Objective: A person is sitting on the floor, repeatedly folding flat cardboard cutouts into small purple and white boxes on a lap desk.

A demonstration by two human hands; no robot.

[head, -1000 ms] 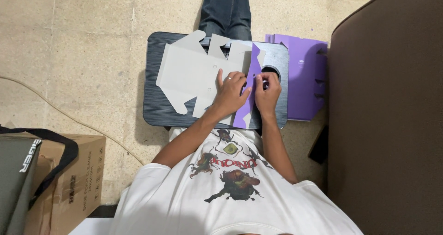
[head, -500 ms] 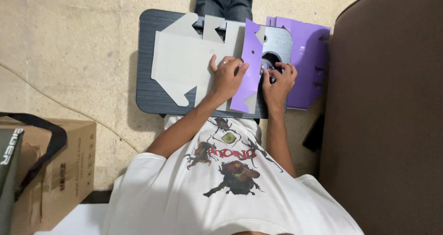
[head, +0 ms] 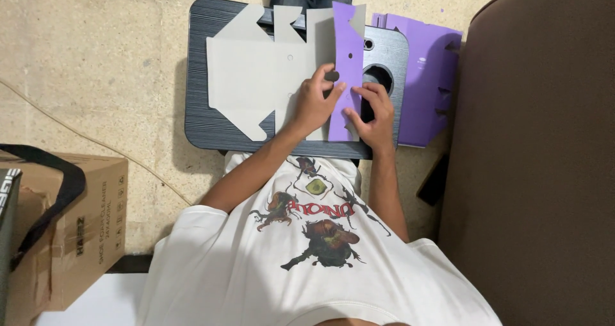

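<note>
Both forearms reach toward twelve o'clock. The left hand (head: 315,102) lies flat, fingers spread; the right hand (head: 371,111) presses down, fingertips curled toward nine o'clock.

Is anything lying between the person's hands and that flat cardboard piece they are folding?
Nothing visible. The left hand presses straight on the grey cardboard cutout, and the right hand touches its folded-up purple flap, all on the dark lap tray.
</note>
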